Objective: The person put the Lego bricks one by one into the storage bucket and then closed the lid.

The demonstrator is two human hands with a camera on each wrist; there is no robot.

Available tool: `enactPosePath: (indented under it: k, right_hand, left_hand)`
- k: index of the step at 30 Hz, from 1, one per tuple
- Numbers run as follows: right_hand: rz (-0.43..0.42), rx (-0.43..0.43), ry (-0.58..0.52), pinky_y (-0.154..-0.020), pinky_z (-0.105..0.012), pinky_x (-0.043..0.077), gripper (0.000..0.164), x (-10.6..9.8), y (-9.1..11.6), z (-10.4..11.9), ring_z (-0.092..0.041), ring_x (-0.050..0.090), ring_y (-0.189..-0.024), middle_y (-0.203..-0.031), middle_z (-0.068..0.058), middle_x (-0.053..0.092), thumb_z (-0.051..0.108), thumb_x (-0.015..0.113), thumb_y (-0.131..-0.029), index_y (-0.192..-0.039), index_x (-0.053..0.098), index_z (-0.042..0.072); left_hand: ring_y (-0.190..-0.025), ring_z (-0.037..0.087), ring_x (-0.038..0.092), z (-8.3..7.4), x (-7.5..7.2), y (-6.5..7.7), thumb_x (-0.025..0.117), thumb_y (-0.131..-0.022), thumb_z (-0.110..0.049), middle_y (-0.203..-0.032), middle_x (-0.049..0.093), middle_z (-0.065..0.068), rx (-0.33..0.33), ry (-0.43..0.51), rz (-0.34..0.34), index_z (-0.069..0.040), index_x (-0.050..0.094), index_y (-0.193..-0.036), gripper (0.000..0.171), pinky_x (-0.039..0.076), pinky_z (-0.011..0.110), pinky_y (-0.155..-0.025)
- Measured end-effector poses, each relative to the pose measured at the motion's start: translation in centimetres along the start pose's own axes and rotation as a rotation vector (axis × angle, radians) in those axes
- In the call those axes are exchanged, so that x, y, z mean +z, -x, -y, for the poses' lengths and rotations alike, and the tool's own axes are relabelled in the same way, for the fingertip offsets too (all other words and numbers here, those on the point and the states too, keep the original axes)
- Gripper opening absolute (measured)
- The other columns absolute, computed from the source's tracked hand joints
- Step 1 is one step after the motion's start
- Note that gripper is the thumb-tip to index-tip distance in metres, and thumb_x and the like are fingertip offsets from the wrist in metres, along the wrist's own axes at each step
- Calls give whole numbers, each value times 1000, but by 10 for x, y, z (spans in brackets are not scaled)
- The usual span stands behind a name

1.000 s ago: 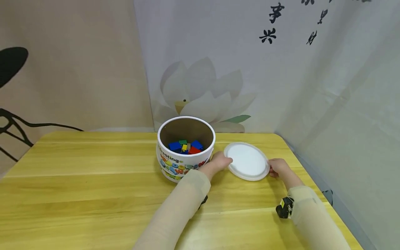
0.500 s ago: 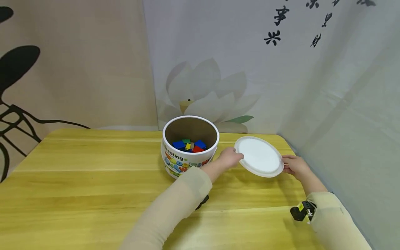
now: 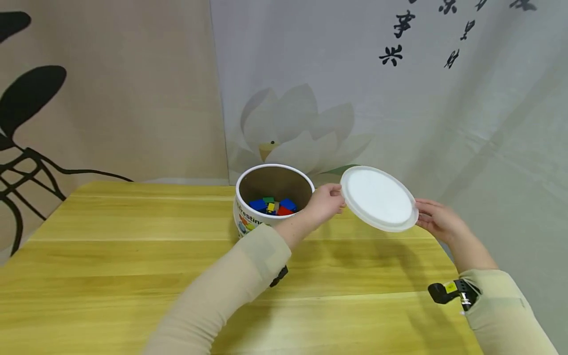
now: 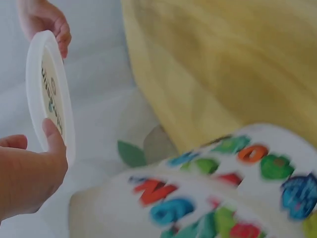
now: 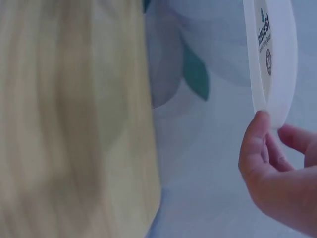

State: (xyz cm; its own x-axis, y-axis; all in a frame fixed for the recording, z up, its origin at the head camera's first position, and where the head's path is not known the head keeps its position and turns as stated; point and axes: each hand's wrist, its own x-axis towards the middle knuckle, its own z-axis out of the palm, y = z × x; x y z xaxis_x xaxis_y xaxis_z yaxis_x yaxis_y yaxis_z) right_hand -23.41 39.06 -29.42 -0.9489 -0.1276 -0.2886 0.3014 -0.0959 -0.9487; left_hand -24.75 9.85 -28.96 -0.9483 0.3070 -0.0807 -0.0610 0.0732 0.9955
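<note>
A round white lid (image 3: 379, 199) hangs tilted above the table, its plain side facing the head camera. My left hand (image 3: 326, 203) pinches its left edge, and my right hand (image 3: 439, 220) pinches the opposite edge. Printed lettering shows on the underside of the lid (image 4: 52, 94) in the left wrist view. Just left of my left hand stands a white bucket (image 3: 241, 209) with colourful printed letters, its top uncovered. Inside it lie several toy building blocks (image 3: 288, 204) in blue, red, yellow and green. My left forearm hides part of the bucket's front.
The wooden table (image 3: 133, 246) stretches out to the left and front. Behind it hangs a pale cloth backdrop (image 3: 306, 64) with a printed flower and black characters. A small black camera (image 3: 452, 292) is strapped at the right wrist.
Both hands have lifted the lid off the table, raising it up and slightly to the right while tilting it. The bucket stays on the table.
</note>
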Motion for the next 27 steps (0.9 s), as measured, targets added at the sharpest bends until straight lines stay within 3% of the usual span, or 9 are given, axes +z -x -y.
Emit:
enactPosePath:
  k: [6, 12, 18, 27]
  right_hand:
    - [143, -52, -161, -74, -22, 54, 24, 14, 0, 12, -11, 64, -83, -91, -1, 64, 8, 42, -98, -95, 65, 12]
    - [148, -33, -226, -75, -24, 54, 19, 44, -2, 22, -13, 63, -83, -92, -3, 62, 7, 46, -97, -95, 65, 9]
    - [156, -25, -248, -76, -24, 54, 15, 79, -8, 28, -13, 62, -85, -94, -3, 62, 7, 47, -96, -98, 62, 8]
    - [160, -23, -174, -75, -21, 54, 15, 128, -20, 30, -11, 63, -82, -90, 0, 64, 9, 49, -96, -95, 64, 11]
  left_hand:
    - [-94, 27, 63, -17, -25, 0, 49, -92, -6, -117, 61, 18, 43, -20, -46, 2, 48, -132, 41, 54, 30, -83]
    - [-84, 21, 60, -30, -55, 4, 52, -92, -6, -109, 62, 17, 66, -63, -67, -4, 46, -133, 42, 53, 33, -85]
    - [-95, 28, 60, -36, -92, 12, 59, -88, -3, -109, 61, 16, 125, -168, -40, -9, 44, -136, 50, 52, 34, -88]
    - [-94, 24, 58, -30, -148, 24, 63, -87, -5, -105, 59, 15, 219, -345, -40, -10, 39, -141, 60, 50, 34, -91]
